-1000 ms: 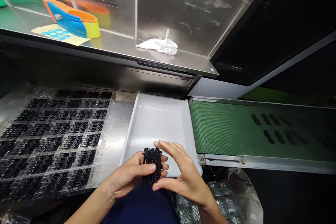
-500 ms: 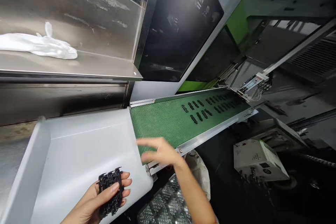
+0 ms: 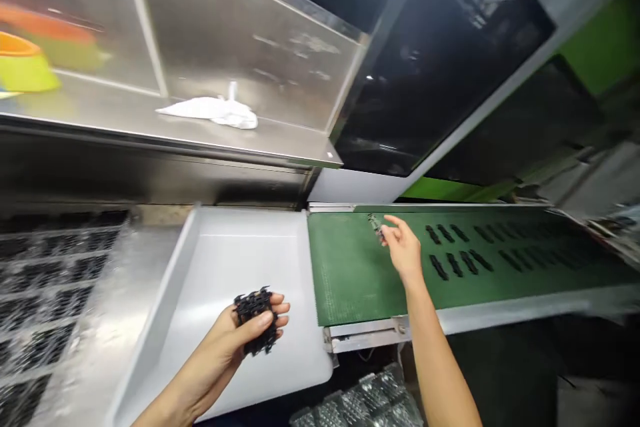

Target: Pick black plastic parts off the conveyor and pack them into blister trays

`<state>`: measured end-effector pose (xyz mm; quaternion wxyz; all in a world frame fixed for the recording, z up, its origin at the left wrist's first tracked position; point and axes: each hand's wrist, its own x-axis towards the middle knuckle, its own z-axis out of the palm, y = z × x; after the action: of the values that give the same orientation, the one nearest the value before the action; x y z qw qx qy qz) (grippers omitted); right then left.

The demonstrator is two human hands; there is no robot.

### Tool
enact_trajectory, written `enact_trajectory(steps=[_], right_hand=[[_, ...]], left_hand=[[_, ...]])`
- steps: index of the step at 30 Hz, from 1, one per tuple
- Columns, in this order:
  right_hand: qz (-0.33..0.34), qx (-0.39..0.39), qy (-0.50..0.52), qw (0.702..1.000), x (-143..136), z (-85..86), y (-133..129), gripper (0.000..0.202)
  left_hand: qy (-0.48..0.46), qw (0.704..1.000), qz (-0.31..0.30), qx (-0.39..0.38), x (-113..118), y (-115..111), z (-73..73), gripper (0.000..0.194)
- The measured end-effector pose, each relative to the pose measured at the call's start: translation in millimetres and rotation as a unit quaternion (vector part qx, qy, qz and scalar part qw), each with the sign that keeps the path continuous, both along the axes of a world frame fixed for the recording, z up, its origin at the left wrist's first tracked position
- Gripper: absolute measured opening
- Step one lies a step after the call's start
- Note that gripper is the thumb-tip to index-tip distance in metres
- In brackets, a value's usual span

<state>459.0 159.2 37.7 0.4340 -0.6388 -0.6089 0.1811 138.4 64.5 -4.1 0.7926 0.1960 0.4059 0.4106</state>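
Observation:
My left hand (image 3: 245,330) is closed round a stack of black plastic parts (image 3: 256,320), thumb across the front, above the white tray (image 3: 200,280). Over the green conveyor belt (image 3: 345,280), my right hand (image 3: 401,247) pinches one small black plastic part (image 3: 376,225) between thumb and fingertips. Two rows of similar black parts (image 3: 453,263) lie on the belt to the right of that hand. Those farthest along are blurred.
A metal shelf (image 3: 290,140) with a white glove (image 3: 215,110) runs above. Clear plastic trays holding black parts (image 3: 60,280) are at the left, and a clear blister tray (image 3: 365,403) is below the belt. The belt's metal edge (image 3: 370,333) borders the white tray.
The view has swung left. My right hand, open near the belt's end before, has moved over the belt and taken hold of one part. My left hand keeps its stack.

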Motion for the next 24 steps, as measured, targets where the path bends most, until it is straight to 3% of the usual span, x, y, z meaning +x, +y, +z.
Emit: enact_trajectory(steps=[5, 8, 12, 14, 17, 21, 24], right_hand=[[0.246, -0.008, 0.033, 0.969, -153, -10.4, -81, 0.02], [0.352, 0.037, -0.012, 0.935, -205, -7.1, -112, 0.025], [0.384, 0.083, -0.148, 0.908, -231, 3.2, -119, 0.035], [0.417, 0.07, -0.168, 0.89, -239, 7.7, -117, 0.04], [0.465, 0.025, -0.083, 0.881, -253, 9.7, -119, 0.038], [0.438, 0.029, 0.039, 0.898, -270, 1.9, -127, 0.057], [0.442, 0.026, 0.075, 0.893, -275, -4.6, -132, 0.066]], left_hand=[[-0.009, 0.998, 0.033, 0.062, -32, -10, 5.9, 0.038], [-0.001, 0.994, 0.06, 0.096, -60, -23, 7.0, 0.031], [0.003, 0.994, 0.059, 0.089, -98, -41, 9.5, 0.027], [-0.009, 0.996, 0.043, 0.075, -113, -49, 10.7, 0.028], [-0.049, 0.997, 0.029, 0.051, -129, -59, 11.6, 0.03], [-0.099, 0.995, 0.033, 0.0, -140, -67, 9.7, 0.033], [-0.104, 0.994, 0.024, -0.011, -142, -70, 7.3, 0.039]])
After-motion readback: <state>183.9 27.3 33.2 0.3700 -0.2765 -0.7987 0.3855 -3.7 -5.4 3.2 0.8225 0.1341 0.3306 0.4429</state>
